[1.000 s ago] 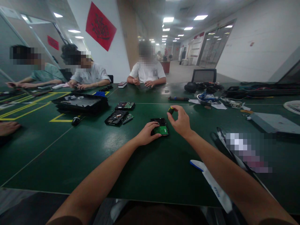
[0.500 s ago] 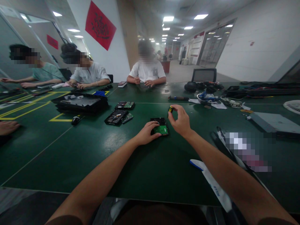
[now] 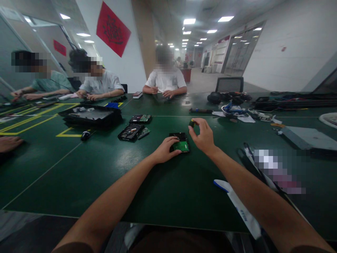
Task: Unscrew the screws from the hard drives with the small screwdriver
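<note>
A hard drive (image 3: 181, 146) with a green circuit board lies on the table in front of me. My left hand (image 3: 166, 150) grips it from the left, thumb along the near edge and fingers over the far part, which they partly hide. Just right of the drive and raised above the table, my right hand (image 3: 201, 135) pinches a small black-and-yellow screwdriver (image 3: 192, 123) by its handle. I cannot make out its shaft or whether it touches the drive.
Left of the drive lie an opened hard drive (image 3: 131, 131), a loose circuit board (image 3: 144, 133) and another drive (image 3: 140, 118). A black tray (image 3: 91, 121) stands farther left. Cables (image 3: 231, 109) and a grey metal case (image 3: 310, 138) lie right. Several people sit around the table.
The screwdriver has turned in my right fingers: its yellow patch, visible before, hardly shows now. My left hand and the hard drive have stayed in place.
</note>
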A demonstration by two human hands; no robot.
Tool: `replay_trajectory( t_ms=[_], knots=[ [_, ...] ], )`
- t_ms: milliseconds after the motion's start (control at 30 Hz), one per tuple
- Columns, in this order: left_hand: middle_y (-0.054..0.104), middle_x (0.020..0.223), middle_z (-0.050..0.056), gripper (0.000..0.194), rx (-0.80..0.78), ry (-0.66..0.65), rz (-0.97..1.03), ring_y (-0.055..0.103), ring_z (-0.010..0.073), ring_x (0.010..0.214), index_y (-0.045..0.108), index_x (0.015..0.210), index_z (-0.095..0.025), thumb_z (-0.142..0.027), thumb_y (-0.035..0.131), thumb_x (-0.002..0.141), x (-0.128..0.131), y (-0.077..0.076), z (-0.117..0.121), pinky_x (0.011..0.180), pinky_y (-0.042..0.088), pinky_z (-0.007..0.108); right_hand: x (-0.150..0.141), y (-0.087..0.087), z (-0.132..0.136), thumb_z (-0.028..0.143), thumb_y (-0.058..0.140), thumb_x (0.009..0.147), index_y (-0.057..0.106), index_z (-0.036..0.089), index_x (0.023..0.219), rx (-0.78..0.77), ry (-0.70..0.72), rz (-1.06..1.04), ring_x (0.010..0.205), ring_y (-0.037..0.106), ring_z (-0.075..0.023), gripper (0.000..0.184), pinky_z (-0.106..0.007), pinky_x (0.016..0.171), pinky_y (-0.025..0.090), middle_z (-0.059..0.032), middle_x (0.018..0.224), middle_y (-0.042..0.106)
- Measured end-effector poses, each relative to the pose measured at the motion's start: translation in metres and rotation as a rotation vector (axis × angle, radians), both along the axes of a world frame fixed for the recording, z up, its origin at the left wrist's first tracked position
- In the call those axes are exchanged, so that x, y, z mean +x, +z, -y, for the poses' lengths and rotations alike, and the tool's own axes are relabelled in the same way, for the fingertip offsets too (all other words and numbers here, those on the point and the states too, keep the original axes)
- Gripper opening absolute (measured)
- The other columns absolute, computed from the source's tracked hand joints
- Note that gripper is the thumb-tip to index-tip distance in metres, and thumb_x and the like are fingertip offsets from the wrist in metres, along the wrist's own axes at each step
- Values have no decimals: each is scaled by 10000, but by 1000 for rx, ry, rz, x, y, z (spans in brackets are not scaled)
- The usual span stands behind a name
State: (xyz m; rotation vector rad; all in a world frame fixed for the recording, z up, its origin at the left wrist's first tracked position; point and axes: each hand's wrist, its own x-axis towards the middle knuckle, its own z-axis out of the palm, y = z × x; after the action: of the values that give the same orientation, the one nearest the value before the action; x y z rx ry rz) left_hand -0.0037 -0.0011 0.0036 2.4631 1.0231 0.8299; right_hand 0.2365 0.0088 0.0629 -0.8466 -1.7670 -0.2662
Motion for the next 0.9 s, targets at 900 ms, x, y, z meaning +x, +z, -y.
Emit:
replay_trajectory(
  t_ms=[900],
  knots=[
    [527, 1492, 152, 582, -8, -3, -5, 468, 307, 1429, 577, 1389, -197, -483, 707, 900, 0, 2, 1, 1221, 380, 526, 1, 0, 0, 307, 622, 973, 568, 242, 1270, -24, -11, 4, 1102, 651, -293, 309, -493, 963, 561, -115, 1175, 668]
  ],
)
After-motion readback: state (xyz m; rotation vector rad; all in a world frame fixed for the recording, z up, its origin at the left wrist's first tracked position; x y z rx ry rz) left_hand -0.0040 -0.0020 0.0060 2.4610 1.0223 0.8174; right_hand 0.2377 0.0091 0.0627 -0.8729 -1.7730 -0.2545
